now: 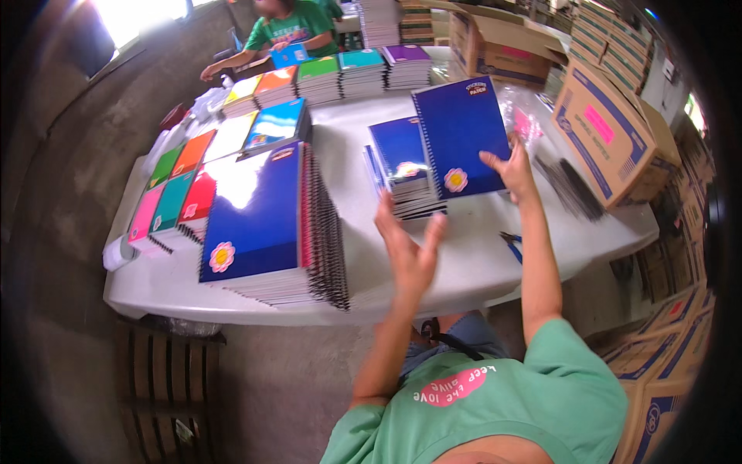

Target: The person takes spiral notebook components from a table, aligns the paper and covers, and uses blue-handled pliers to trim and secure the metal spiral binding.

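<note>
Your right hand (512,172) grips a blue spiral notebook (461,139), tilted just above the short blue stack (402,166) on the white table (464,263). Your left hand (410,247) hovers spread and empty near that stack. A taller stack (267,224) sits left of it, seemingly finished.

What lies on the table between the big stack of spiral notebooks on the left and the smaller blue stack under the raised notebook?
Only bare white table between big stack and small blue stack, in the head view.
</note>
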Available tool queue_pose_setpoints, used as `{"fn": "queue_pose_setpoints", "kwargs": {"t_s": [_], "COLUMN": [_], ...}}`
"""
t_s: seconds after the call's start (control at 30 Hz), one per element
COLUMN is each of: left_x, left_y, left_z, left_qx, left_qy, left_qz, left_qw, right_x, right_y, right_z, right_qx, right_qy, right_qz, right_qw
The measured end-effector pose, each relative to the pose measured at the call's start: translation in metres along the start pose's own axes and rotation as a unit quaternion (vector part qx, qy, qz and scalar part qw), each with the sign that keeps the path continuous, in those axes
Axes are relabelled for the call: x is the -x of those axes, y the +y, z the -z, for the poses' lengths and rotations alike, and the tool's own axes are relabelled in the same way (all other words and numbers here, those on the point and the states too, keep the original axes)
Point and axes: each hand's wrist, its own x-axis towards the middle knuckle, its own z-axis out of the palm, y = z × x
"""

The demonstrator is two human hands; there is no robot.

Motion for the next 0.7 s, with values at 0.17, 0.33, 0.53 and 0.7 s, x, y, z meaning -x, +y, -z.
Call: {"fn": "queue_pose_setpoints", "kwargs": {"t_s": [0.17, 0.33, 0.53, 0.7], "left_x": [-0.056, -0.040, -0.009, 0.009], "left_y": [-0.016, 0.050, 0.014, 0.006], "left_z": [-0.019, -0.009, -0.030, -0.035], "left_qx": [0.079, -0.226, -0.409, -0.418], "left_qy": [-0.111, -0.219, -0.351, -0.274], "left_qz": [0.077, -0.117, -0.205, -0.243], "left_qw": [0.988, 0.942, 0.817, 0.831], "right_x": [0.102, 0.063, -0.003, -0.026], "right_y": [-0.024, 0.042, 0.179, 0.195], "right_z": [-0.003, 0.097, 0.181, 0.185], "right_qx": [-0.227, 0.052, 0.547, 0.596], "right_qy": [-0.053, -0.092, 0.007, -0.026], "right_qz": [-0.016, -0.008, -0.071, -0.074], "right_qw": [0.972, 0.994, 0.834, 0.799]}}
